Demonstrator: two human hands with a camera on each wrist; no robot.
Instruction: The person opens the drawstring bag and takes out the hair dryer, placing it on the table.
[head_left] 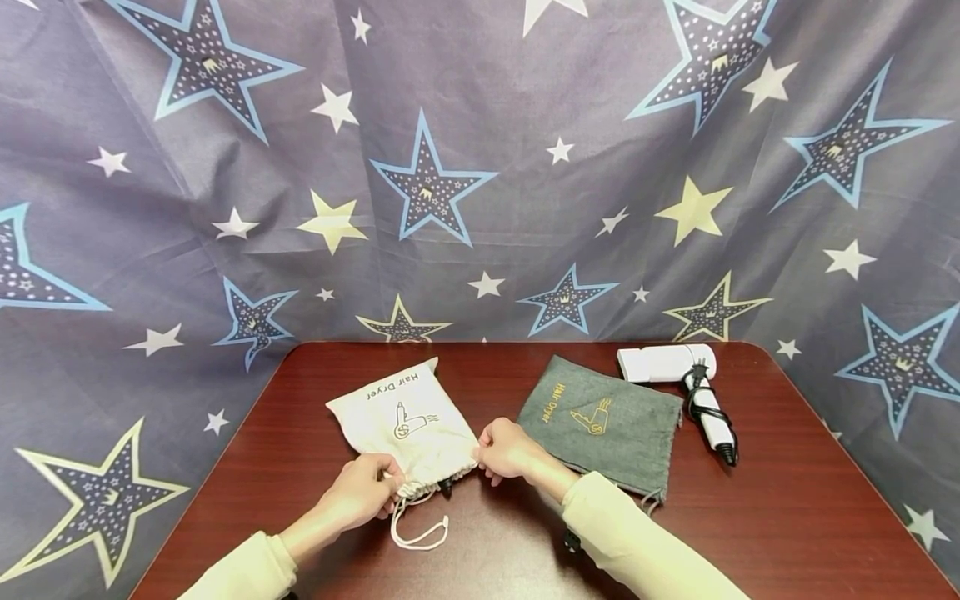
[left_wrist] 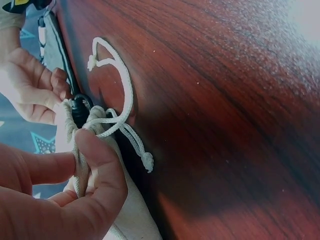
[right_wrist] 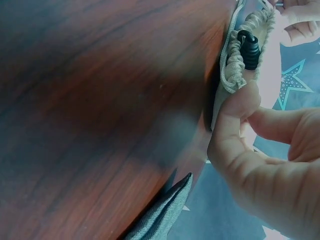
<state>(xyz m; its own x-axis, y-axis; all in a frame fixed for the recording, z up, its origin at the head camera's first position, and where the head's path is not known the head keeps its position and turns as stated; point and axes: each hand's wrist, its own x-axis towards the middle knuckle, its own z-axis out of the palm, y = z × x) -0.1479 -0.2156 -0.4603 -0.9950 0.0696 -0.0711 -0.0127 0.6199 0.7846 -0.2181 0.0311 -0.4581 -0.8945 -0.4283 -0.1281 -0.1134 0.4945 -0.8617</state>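
Note:
A cream drawstring bag point(head_left: 408, 421) printed "Hair Dryer" lies on the table with its gathered mouth toward me. My left hand point(head_left: 367, 487) pinches the left end of that mouth between thumb and fingers. At the right end, my right hand point(head_left: 506, 450) pinches the fabric edge. Between the hands the mouth stands partly open, and a black ribbed cord end point(right_wrist: 250, 50) shows inside it; the rest of the contents is hidden. A white drawstring point(left_wrist: 125, 85) with knotted ends trails from the left side of the mouth onto the table.
Right of the cream bag lies a grey drawstring bag point(head_left: 600, 425), also printed "Hair Dryer". Beyond it, at the back right, a white hair dryer point(head_left: 667, 363) has its black cord point(head_left: 701, 396) wound around the handle. A star-patterned cloth point(head_left: 480, 167) hangs behind the table point(head_left: 810, 500).

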